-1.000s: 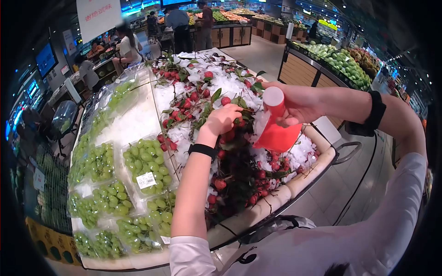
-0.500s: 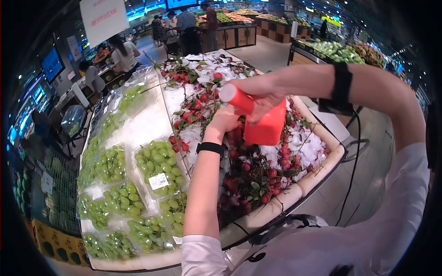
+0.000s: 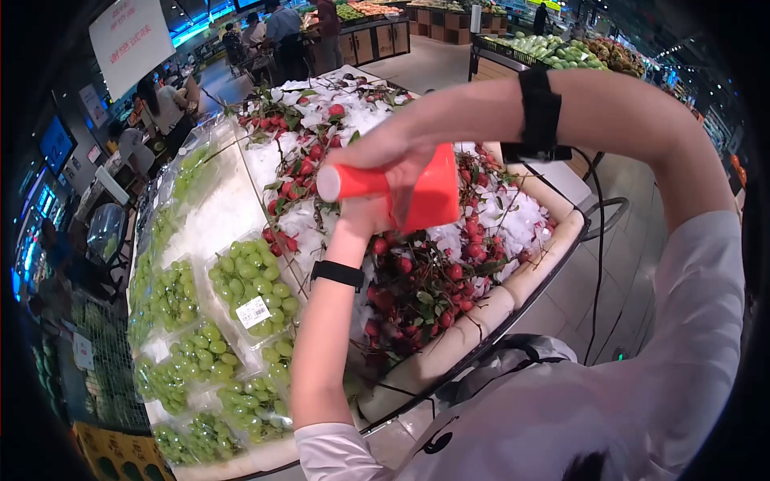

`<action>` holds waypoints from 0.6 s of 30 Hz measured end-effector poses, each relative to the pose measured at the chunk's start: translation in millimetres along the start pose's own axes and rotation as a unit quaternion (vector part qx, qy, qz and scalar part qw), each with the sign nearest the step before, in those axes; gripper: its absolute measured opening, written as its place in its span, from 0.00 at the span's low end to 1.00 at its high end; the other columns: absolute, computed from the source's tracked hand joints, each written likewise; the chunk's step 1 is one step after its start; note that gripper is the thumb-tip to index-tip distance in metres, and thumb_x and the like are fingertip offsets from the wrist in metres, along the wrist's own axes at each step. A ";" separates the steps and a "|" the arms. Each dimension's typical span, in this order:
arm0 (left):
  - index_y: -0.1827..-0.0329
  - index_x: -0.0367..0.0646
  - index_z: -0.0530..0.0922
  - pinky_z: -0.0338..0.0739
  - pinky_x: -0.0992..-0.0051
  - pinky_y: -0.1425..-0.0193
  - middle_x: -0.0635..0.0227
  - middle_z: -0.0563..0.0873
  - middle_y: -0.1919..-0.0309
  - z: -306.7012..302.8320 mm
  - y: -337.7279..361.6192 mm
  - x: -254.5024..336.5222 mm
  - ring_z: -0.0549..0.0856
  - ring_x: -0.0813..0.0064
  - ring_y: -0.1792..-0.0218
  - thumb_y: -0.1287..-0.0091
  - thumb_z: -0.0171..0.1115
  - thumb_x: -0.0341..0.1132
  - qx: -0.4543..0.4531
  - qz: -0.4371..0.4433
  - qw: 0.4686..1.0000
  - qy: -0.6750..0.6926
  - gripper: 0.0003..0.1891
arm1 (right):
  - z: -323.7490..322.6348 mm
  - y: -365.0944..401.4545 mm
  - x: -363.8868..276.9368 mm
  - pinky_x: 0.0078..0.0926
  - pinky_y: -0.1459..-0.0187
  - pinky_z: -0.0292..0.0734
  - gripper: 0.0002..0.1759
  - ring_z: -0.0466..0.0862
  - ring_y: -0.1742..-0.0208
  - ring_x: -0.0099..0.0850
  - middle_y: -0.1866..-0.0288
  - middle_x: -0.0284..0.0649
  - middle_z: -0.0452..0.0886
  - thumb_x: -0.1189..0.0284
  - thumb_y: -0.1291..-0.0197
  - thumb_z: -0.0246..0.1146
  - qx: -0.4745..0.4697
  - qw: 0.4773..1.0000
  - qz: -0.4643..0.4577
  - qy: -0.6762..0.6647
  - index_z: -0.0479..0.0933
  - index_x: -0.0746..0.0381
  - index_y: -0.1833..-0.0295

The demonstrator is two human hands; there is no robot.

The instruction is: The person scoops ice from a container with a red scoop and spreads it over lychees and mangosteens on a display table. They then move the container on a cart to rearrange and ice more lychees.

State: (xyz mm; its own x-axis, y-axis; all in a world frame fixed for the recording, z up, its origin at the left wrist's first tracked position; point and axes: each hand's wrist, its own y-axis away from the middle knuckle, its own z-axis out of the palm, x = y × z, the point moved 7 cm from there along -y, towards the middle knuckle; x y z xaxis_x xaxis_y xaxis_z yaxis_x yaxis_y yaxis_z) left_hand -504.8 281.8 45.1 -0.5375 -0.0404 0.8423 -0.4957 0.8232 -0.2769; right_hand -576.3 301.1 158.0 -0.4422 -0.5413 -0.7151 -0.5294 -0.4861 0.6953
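My right hand [image 3: 401,172] is closed round the handle of a red plastic scoop [image 3: 433,188], whose pale handle end points left. The scoop is tilted over the display, and its inside is turned away from view. My left hand [image 3: 365,215] is just under the handle, close to the scoop; its fingers are hidden behind the scoop and right hand. Beneath both hands lie red round fruits [image 3: 455,271] that look like lychees, on twigs with green leaves. White crushed ice [image 3: 525,228] lies among them.
Packs of green grapes [image 3: 253,276] fill the left side of the display, beside a patch of white ice [image 3: 220,208]. A pale padded rim [image 3: 481,317] edges the stand. A black cable [image 3: 600,272] hangs at right. Several people [image 3: 285,36] stand in the background.
The scoop has swung to lie more level, its handle end now further left. Both hands sit further left in view, and the camera's view has shifted.
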 end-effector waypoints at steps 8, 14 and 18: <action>0.39 0.66 0.68 0.66 0.61 0.35 0.70 0.55 0.31 -40.6 22.3 3.8 0.51 0.63 0.29 0.50 0.63 0.31 -0.080 -0.124 0.847 -0.511 0.33 | -34.4 51.5 5.0 0.29 0.67 0.85 0.30 0.84 0.74 0.36 0.66 0.43 0.80 0.47 0.36 0.36 0.140 0.987 -0.004 0.074 0.68 0.62 0.52; 0.45 0.55 0.75 0.64 0.64 0.35 0.58 0.64 0.36 -30.1 29.8 20.0 0.62 0.59 0.33 0.52 0.61 0.33 -0.020 -0.064 0.844 -0.531 0.26 | -19.8 19.1 -13.2 0.39 0.55 0.82 0.34 0.81 0.54 0.43 0.46 0.49 0.73 0.45 0.36 0.36 0.036 0.995 -0.092 -0.024 0.61 0.64 0.41; 0.56 0.42 0.78 0.71 0.62 0.43 0.59 0.76 0.48 -24.3 52.6 43.7 0.74 0.56 0.45 0.49 0.57 0.31 0.064 0.040 0.892 -0.446 0.16 | -48.8 44.4 -8.0 0.32 0.61 0.84 0.35 0.79 0.53 0.55 0.41 0.54 0.67 0.43 0.39 0.39 0.097 0.994 -0.043 -0.038 0.59 0.60 0.39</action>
State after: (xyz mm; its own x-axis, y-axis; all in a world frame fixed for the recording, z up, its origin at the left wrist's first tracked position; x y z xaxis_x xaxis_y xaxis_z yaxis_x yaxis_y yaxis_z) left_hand -537.8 337.2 78.5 -0.8751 -0.4659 0.1310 -0.4748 0.7742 -0.4186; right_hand -561.0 250.4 198.1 -0.4391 -0.4468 -0.7794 -0.6938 -0.3825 0.6102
